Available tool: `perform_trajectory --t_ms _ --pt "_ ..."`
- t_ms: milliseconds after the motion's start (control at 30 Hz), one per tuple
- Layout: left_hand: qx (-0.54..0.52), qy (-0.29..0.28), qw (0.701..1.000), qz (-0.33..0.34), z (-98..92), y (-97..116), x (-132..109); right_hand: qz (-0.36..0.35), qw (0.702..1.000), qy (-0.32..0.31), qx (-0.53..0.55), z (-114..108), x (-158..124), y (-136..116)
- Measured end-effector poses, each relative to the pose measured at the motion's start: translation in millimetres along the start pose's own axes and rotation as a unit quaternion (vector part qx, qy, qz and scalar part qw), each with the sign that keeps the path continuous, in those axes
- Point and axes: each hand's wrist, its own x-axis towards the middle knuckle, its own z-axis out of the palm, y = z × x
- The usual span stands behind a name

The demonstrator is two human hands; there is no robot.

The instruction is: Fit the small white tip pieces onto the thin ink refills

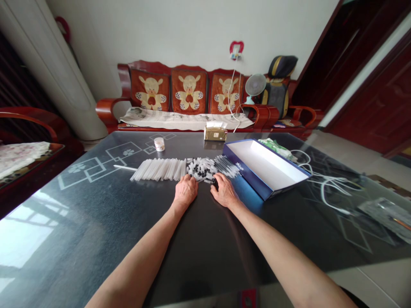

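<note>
Both of my hands rest on a dark glass table at the near edge of a pile of small pen parts. My left hand has its fingers curled down at the black and white caps; what they grip is hidden. My right hand is curled too, its fingertips on a small dark piece beside the thin refills. A row of clear pen tubes lies to the left of my left hand. One loose tube lies further left.
An open blue box with a white inside sits right of the pile. White cables trail across the right side. A small white jar and a tissue box stand at the far edge. A red wooden sofa is behind.
</note>
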Motion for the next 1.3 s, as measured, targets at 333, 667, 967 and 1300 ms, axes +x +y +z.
perform_trajectory --t_ms 333,667,967,1300 --pt "0.001 -0.017 1.0 -0.004 -3.0 1.2 -0.3 -0.012 1.0 0.007 0.004 1.7 1.5 1.3" --pt "-0.005 -0.037 0.999 -0.01 -7.9 3.7 0.8 -0.006 1.0 0.019 0.015 0.3 3.4 2.4" --pt "0.007 -0.024 1.0 -0.003 -4.8 3.9 0.7 0.005 0.999 0.038 0.02 7.2 3.9 8.5" --pt "-0.007 -0.045 0.999 -0.021 -8.4 4.6 0.5 0.003 0.998 0.037 0.042 4.8 6.3 13.4"
